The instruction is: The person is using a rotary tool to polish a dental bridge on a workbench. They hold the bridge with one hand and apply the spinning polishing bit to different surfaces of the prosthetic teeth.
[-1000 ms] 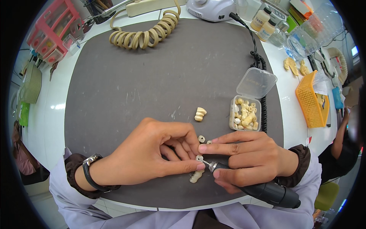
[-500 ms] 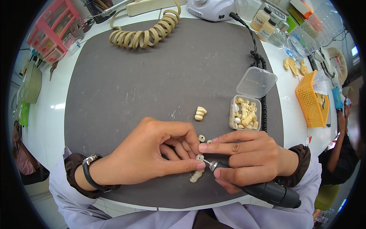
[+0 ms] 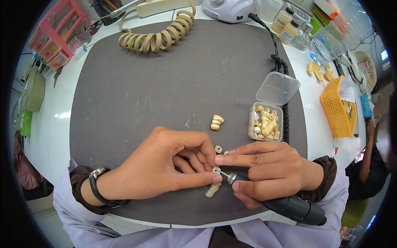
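Observation:
Between the thumb and fingers of my left hand [image 3: 173,161] is a small cream dental crown [image 3: 216,170] with a hole in it. My right hand [image 3: 273,169] is closed round a black rotary handpiece [image 3: 295,210]; its thin metal bit [image 3: 224,174] reaches the crown's side, though I cannot tell whether it touches. The right forefinger and middle finger stretch toward the left fingertips. Just below the left thumb lies a joined row of tooth-shaped pieces [image 3: 213,190], partly covered. A loose crown [image 3: 218,149] lies beyond the fingertips, and another is half hidden by the right forefinger.
A joined tooth piece [image 3: 217,122] lies farther up the grey mat [image 3: 165,91]. To its right, an open clear box [image 3: 266,124] holds several crowns. A coiled black cord [image 3: 285,68] runs along the mat's right side, near an orange basket [image 3: 337,109]. A beige coiled hose [image 3: 157,40] lies at the back.
The bit and the crown have shifted very slightly against each other. Both hands keep nearly the same place and grip.

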`<state>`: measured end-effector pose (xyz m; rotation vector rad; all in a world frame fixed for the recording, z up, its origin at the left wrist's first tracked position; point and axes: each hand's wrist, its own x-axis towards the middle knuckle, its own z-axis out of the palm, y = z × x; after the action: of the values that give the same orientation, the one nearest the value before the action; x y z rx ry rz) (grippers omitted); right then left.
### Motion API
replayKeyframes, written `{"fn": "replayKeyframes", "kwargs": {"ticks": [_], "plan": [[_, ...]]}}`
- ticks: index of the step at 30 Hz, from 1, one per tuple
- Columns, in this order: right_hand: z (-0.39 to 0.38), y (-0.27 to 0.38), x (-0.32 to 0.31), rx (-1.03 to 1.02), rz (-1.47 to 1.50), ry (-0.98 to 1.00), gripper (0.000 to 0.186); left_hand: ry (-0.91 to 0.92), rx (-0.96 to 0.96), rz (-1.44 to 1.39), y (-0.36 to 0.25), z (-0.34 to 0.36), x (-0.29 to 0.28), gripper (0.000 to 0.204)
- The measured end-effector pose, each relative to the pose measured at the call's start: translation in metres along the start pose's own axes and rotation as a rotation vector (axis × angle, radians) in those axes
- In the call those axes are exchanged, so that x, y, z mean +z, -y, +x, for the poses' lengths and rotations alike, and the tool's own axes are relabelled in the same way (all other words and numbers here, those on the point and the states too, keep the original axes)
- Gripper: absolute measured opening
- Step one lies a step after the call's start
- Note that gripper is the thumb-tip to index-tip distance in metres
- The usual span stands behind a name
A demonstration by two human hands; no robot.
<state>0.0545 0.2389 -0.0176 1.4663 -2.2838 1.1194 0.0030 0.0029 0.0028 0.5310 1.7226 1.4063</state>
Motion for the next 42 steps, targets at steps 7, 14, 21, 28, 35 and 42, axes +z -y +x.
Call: {"fn": "replayKeyframes", "kwargs": {"ticks": [7,14,21,28,35,42], "plan": [[-0.0021,0.0002,0.0021,0.012,0.001,-0.002,0.013,0.0,-0.003,-0.001,0.0003,-0.0003,-0.0004,0.019],[0.0016,0.0006,0.0016,0.0,0.024,-0.022,0.011,-0.002,-0.005,-0.009,-0.0004,-0.0002,0.0002,0.019],[-0.003,-0.0002,0.0031,0.003,-0.006,-0.009,0.011,-0.003,-0.004,-0.005,0.0001,0.0001,-0.0001,0.019],[-0.005,-0.0002,0.0045,-0.001,-0.032,-0.008,0.014,-0.003,-0.003,0.003,-0.0011,-0.0004,0.0,0.018],[-0.0067,-0.001,0.0038,-0.008,-0.049,0.008,0.013,0.005,-0.015,0.003,-0.0016,0.0005,0.0,0.018],[-0.007,-0.0014,0.0057,-0.017,-0.051,-0.009,0.01,0.002,-0.019,0.002,-0.0019,-0.0002,0.0007,0.018]]}}
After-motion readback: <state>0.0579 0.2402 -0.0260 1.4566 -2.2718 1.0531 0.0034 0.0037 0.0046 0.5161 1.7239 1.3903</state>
